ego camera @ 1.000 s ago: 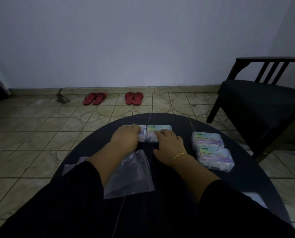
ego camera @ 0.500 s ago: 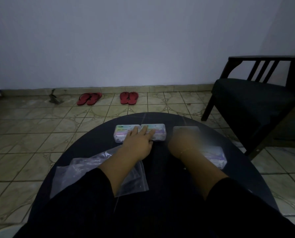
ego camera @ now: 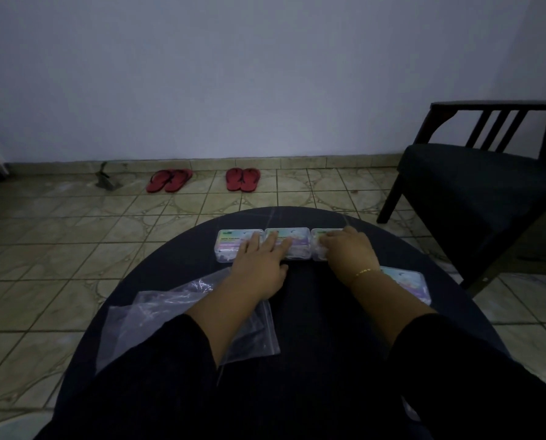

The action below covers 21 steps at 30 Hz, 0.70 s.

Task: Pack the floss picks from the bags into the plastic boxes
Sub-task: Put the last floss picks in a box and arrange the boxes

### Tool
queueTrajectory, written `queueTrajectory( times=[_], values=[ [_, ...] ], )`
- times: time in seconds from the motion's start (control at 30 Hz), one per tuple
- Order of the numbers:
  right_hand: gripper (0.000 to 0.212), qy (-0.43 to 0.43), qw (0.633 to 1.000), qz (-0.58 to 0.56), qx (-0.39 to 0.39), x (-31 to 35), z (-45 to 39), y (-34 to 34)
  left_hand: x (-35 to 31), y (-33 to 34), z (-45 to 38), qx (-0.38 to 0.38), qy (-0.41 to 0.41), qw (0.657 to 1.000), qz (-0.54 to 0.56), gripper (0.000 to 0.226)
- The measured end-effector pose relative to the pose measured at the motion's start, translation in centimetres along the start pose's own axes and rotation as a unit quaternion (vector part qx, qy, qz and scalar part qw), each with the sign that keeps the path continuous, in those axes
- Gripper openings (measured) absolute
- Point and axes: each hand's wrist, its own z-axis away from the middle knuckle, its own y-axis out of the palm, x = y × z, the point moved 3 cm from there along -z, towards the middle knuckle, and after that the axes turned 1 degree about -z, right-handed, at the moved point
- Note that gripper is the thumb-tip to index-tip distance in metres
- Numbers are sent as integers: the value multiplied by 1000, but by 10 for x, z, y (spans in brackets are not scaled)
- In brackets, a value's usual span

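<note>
Three clear plastic boxes of floss picks stand in a row at the far side of the round dark table (ego camera: 176,274): a left box (ego camera: 230,244), a middle box (ego camera: 297,241) and a right box (ego camera: 321,246). My left hand (ego camera: 259,265) lies flat with straight fingers resting on the left and middle boxes. My right hand (ego camera: 348,249) covers the right box, its fingers curled over the box's top. A fourth box (ego camera: 408,282) lies on the table to the right, partly hidden by my right wrist. An empty clear zip bag (ego camera: 157,315) lies under my left forearm.
A dark chair (ego camera: 475,185) stands to the right of the table. Two pairs of red flip-flops (ego camera: 170,181) (ego camera: 243,179) lie on the tiled floor by the wall. A small dark object (ego camera: 106,181) sits on the floor left of them.
My right hand took a box from the right side and set it against the row's right end. The left hand stayed resting on the first two boxes.
</note>
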Motion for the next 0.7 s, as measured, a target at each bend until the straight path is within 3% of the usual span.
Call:
queueTrajectory(
  times=[0.13,0.3,0.47,0.57,0.7],
  values=[
    [41,-28,999,21,25,-1,-6,1,0,-1,-1,10,4,1000,4,62],
    [60,36,994,-98,16,-24,12,-7,-10,-7,8,-25,4,1000,-2,71],
    [26,77,986,-146,8,-60,62,-19,-74,-21,29,-90,148,984,49,62],
    [13,59,967,-216,120,-68,104,-33,-119,-18,38,-60,226,970,70,62],
    [40,14,940,-111,322,-65,149,-35,-141,-7,46,7,241,970,19,62]
  ],
)
